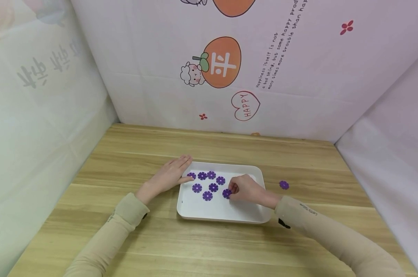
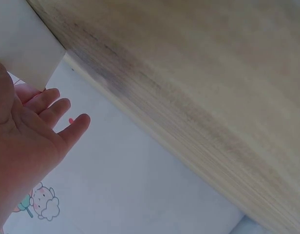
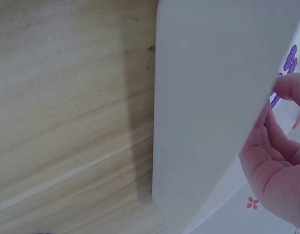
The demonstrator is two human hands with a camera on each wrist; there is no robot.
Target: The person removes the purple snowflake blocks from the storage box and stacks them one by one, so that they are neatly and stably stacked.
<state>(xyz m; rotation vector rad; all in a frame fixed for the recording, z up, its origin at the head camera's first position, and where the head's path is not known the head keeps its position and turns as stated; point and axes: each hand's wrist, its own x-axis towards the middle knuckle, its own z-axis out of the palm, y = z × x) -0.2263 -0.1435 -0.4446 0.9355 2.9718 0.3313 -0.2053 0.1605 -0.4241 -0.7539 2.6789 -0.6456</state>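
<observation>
A white rectangular tray (image 1: 209,214) sits on the wooden table with several purple notched snowflake discs (image 1: 207,196) lying flat in it. My right hand (image 1: 245,188) reaches in over the tray's right side and pinches one snowflake disc (image 1: 226,193) between thumb and fingers. From the right wrist view, the tray's wall (image 3: 213,97) hides part of that hand (image 3: 281,161). My left hand (image 1: 172,175) rests at the tray's left rim, fingers extended and thumb over the inside. One disc (image 1: 191,176) lies partly behind that thumb. The left wrist view shows the left hand's fingers (image 2: 74,131) loosely spread.
One more purple snowflake disc (image 1: 284,185) lies on the wooden table (image 1: 153,238) to the right of the tray. A white printed cloth (image 1: 153,77) hangs behind the table, and pale cloth walls (image 1: 39,134) stand along both sides.
</observation>
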